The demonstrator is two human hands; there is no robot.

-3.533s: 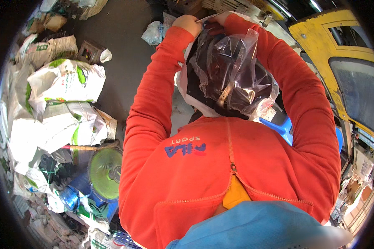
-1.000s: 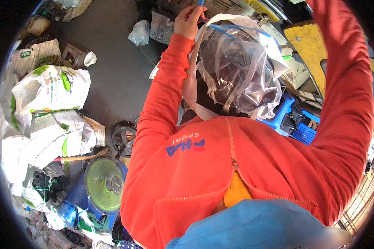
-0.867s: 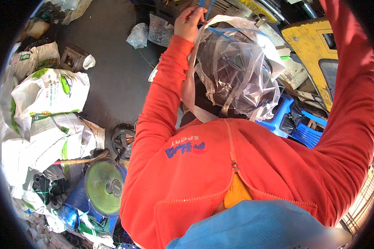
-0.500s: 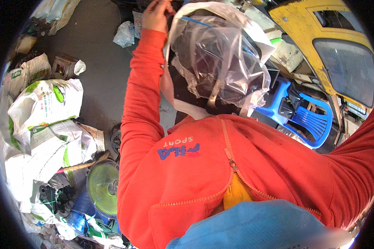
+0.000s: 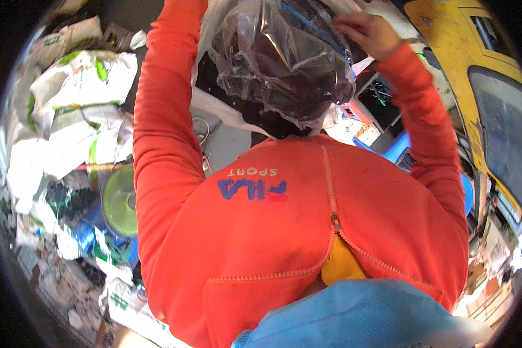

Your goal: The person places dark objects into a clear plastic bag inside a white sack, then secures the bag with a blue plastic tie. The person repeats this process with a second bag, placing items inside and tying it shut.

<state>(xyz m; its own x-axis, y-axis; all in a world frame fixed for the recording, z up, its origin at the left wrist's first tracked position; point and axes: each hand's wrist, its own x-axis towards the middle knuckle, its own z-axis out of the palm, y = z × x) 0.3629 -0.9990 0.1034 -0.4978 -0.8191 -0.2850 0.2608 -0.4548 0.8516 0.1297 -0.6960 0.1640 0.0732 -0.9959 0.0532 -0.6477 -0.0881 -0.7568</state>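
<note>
A crumpled clear plastic bag [image 5: 272, 69] with a blue strip lies in the mouth of a large white sack [image 5: 223, 113] in front of my chest. My right hand [image 5: 371, 35] is at the far right side of the bag, its fingers stretched leftward over the plastic and apart. Whether the fingertips touch the plastic is hard to see. My left arm, in a red sleeve [image 5: 165, 87], reaches past the top edge along the sack's left side. That hand is outside the picture.
White printed sacks [image 5: 93, 81] are piled at the left, with a green fan [image 5: 120, 200] below them. Rubble [image 5: 69, 290] lies at lower left. A blue plastic chair [image 5: 397, 148] stands behind my right arm, and a yellow panel with a window [image 5: 464, 46] leans at the right.
My right hand has come into view at the bag's right side. My left hand has gone out past the top edge. The view has shifted, and the plastic looks bunched differently.
</note>
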